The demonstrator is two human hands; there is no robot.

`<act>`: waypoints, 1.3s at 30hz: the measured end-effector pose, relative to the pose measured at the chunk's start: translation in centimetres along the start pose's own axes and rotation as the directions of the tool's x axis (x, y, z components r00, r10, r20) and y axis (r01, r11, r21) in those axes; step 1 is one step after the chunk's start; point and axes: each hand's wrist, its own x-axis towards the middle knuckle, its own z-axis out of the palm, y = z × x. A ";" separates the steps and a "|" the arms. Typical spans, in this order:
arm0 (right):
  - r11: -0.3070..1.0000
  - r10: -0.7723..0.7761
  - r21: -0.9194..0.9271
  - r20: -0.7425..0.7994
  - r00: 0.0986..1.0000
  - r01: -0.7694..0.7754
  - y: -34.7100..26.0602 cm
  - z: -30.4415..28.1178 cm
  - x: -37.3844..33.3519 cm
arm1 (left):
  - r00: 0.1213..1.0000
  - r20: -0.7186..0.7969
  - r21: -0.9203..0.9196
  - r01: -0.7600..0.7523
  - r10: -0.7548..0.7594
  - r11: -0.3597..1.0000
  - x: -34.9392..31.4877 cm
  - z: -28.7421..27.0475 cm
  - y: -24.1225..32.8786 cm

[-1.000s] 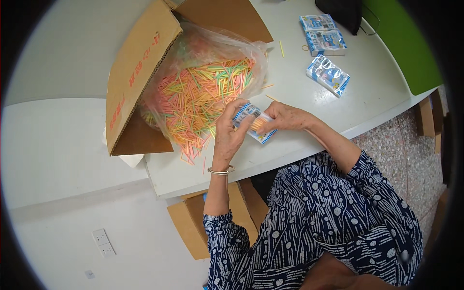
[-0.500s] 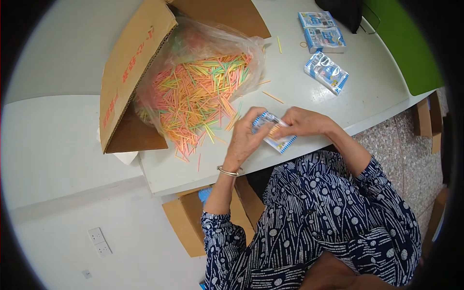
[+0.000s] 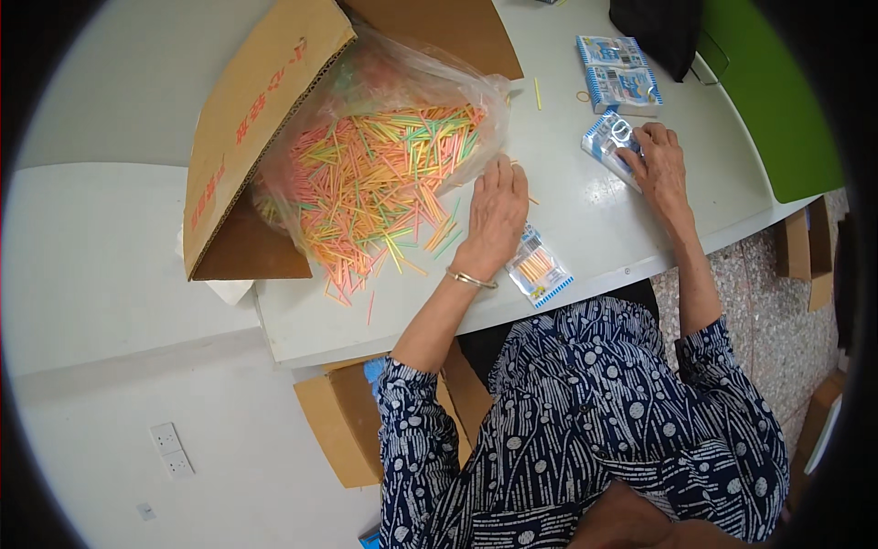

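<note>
My left hand [image 3: 497, 215] lies palm down on the table with its fingers stretched out, beside the right edge of a clear plastic bag [image 3: 485, 96]. Next to its wrist is a blue and white see-through packet [image 3: 540, 267] with several orange-pink thin sticks showing inside. My right hand [image 3: 663, 172] is over another blue and white packet [image 3: 605, 135] farther right, thumb apart from the fingers, fingertips on the packet's edge. The bag holds a large heap of thin pink, yellow, orange and green sticks [image 3: 375, 183]; some have spilled onto the table.
An open cardboard box [image 3: 261, 137] on its side surrounds the bag. Stacked blue packets [image 3: 624, 87], a rubber band [image 3: 583, 96] and a black bag [image 3: 658, 32] are at the back right, near a green panel [image 3: 768, 101]. Another cardboard box [image 3: 340, 425] stands below the table edge.
Both hands have let go of the packet with sticks, which now lies on the table. My right hand has moved right to another packet; my left has moved up toward the plastic bag.
</note>
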 end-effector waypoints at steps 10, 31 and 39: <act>0.971 0.042 0.238 -0.130 0.991 -0.010 0.6 1.1 0.3 | 0.993 0.121 0.062 0.004 -0.011 0.998 0.4 -0.1 1.0; 0.982 -0.176 -0.007 -0.370 0.912 0.187 -0.4 -0.5 0.8 | 0.944 0.044 0.246 0.306 -0.326 0.920 -10.5 -5.1 -1.9; 0.536 0.098 0.829 0.130 0.987 -0.162 -7.1 -0.6 -0.7 | 0.845 -0.072 0.110 0.535 -0.530 0.838 -8.8 -3.8 -4.0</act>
